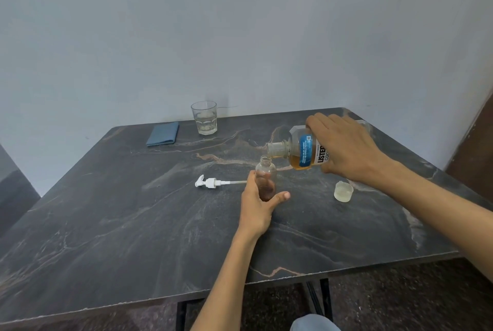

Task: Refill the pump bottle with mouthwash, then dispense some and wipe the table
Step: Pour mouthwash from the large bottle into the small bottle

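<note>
Now | L hand (256, 204) wrapped round upright pump bottle (265, 180), mid-table | R hand (344, 146) clamped on mouthwash bottle (301, 149), lying near-horiz, mouth just above-right of pump bottle neck | pour pending.

The small clear pump bottle (265, 174) stands upright on the dark marbled table (133, 224) with its neck open, its lower part held in a hand. Its white pump head (209, 182) lies on its side on the table just to the left, dip tube pointing toward the bottle. The mouthwash bottle (301, 149), clear with amber liquid and a blue-and-white label, is tipped sideways with its uncapped mouth just above the small bottle's neck; its clear cap (343, 191) sits on the table to the right, and a folded blue cloth (162, 134) lies near the far left edge.
</note>
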`<control>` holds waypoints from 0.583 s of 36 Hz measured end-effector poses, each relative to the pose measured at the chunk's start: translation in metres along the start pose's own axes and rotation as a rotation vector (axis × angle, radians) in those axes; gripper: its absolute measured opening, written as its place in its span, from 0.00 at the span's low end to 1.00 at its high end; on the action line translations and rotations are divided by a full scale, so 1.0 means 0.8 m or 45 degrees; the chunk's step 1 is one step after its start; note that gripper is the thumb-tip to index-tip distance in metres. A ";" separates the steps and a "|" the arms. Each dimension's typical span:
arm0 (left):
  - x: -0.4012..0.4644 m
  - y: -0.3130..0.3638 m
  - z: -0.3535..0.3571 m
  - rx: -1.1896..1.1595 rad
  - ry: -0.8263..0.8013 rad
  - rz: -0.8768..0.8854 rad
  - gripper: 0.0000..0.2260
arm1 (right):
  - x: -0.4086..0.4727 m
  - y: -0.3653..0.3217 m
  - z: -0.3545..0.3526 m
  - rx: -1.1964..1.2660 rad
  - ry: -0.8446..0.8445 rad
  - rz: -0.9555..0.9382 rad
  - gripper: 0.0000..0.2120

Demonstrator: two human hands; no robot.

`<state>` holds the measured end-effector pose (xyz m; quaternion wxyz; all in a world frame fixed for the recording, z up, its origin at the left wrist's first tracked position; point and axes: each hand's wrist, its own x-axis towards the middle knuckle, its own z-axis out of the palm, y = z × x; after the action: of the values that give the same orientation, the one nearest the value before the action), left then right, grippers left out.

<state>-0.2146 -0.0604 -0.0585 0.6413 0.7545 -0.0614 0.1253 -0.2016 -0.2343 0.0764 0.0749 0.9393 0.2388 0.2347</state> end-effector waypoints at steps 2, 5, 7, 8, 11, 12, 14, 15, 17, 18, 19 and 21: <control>0.000 -0.001 0.000 0.000 0.004 0.003 0.21 | 0.001 0.000 0.001 -0.005 -0.002 -0.003 0.32; 0.001 -0.001 -0.001 0.002 0.007 0.008 0.22 | 0.002 0.000 0.002 -0.005 -0.003 -0.003 0.32; 0.001 -0.001 -0.001 0.002 -0.001 0.005 0.21 | 0.002 0.000 0.002 -0.002 -0.003 0.001 0.32; 0.000 -0.001 -0.001 0.005 -0.005 0.004 0.21 | 0.001 0.000 0.001 -0.001 -0.003 0.005 0.32; 0.000 0.001 0.000 0.003 -0.004 -0.004 0.21 | 0.001 0.000 0.001 -0.005 -0.002 0.005 0.32; 0.000 0.002 0.000 0.002 -0.003 -0.007 0.21 | 0.001 0.000 0.001 -0.005 -0.003 0.004 0.32; 0.000 0.002 0.000 0.003 -0.002 -0.015 0.23 | 0.001 -0.001 0.001 -0.008 -0.002 0.002 0.32; 0.000 0.002 0.000 0.006 -0.003 -0.018 0.24 | 0.000 -0.001 0.001 -0.012 -0.004 0.001 0.32; 0.000 0.003 0.000 0.011 -0.002 -0.015 0.23 | 0.000 0.000 0.001 -0.012 -0.002 0.002 0.32; 0.000 0.003 0.000 0.013 -0.002 -0.012 0.23 | 0.000 -0.001 0.001 -0.007 0.000 0.005 0.32; 0.000 0.003 0.000 0.013 -0.002 -0.009 0.22 | 0.000 -0.001 0.001 -0.004 0.002 0.007 0.32; 0.000 0.002 -0.001 0.011 -0.001 -0.010 0.23 | 0.000 -0.001 0.001 0.001 0.003 0.009 0.32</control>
<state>-0.2153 -0.0604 -0.0566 0.6384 0.7576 -0.0581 0.1227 -0.2015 -0.2339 0.0755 0.0736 0.9398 0.2357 0.2360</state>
